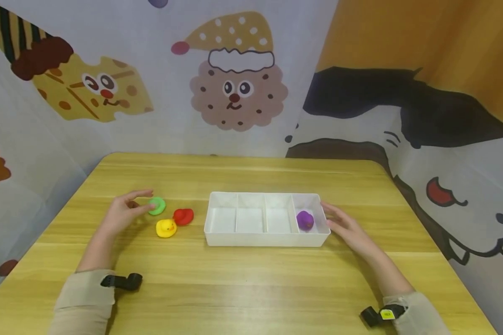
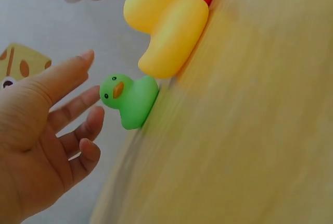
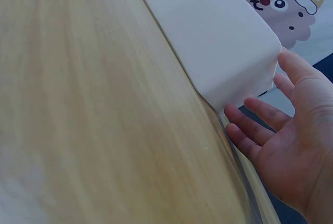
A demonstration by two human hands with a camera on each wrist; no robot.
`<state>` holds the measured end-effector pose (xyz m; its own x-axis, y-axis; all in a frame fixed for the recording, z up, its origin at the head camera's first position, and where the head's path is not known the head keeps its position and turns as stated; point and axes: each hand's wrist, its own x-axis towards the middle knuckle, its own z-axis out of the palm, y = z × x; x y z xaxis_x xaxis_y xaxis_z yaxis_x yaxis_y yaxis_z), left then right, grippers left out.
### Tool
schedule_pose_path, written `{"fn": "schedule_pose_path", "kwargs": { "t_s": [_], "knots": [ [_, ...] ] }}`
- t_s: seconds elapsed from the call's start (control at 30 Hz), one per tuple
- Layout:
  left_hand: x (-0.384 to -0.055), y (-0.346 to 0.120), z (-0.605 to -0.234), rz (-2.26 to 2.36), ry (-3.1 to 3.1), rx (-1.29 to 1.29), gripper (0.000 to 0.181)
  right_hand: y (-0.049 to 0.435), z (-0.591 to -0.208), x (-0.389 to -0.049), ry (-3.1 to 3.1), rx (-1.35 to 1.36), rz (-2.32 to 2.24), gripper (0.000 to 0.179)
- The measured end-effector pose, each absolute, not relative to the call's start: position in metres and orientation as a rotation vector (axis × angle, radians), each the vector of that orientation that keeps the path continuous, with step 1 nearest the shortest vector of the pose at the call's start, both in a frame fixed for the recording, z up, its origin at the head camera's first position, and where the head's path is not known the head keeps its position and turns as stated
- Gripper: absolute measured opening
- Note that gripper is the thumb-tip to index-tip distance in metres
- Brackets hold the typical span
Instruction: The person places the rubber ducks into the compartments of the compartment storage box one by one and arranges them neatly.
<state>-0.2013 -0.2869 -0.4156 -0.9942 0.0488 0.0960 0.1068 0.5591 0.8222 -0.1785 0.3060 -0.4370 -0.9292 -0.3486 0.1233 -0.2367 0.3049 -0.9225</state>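
Observation:
My left hand [image 1: 125, 210] reaches beside a small green rubber duck [image 2: 132, 99] on the table, thumb and fingers spread apart around it without a grip. Close by sit a yellow rubber duck [image 1: 166, 228] and a red rubber duck [image 1: 183, 216], the red one partly hidden behind the yellow in the left wrist view. A white divided box [image 1: 264, 239] stands in the middle, with a purple rubber duck [image 1: 305, 220] in its rightmost compartment. At the box's right end, my right hand [image 1: 350, 230] rests its loosely bent fingertips against the wall.
The wooden table [image 1: 234, 288] reaches back to a cloth backdrop [image 1: 159, 135] printed with cartoon figures. A black wrist camera [image 1: 123, 281] is strapped over the left sleeve, and another wrist camera [image 1: 381, 314] over the right.

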Motion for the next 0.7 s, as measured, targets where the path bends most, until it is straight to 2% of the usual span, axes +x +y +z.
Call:
{"fn": "schedule_pose_path", "kwargs": {
  "t_s": [0.7],
  "knots": [
    [-0.209,-0.295,-0.436,-1.427,-2.758,-0.137,0.048,0.306,-0.438,-0.178,2.434,-0.523,-1.726,0.052]
  ]
}}
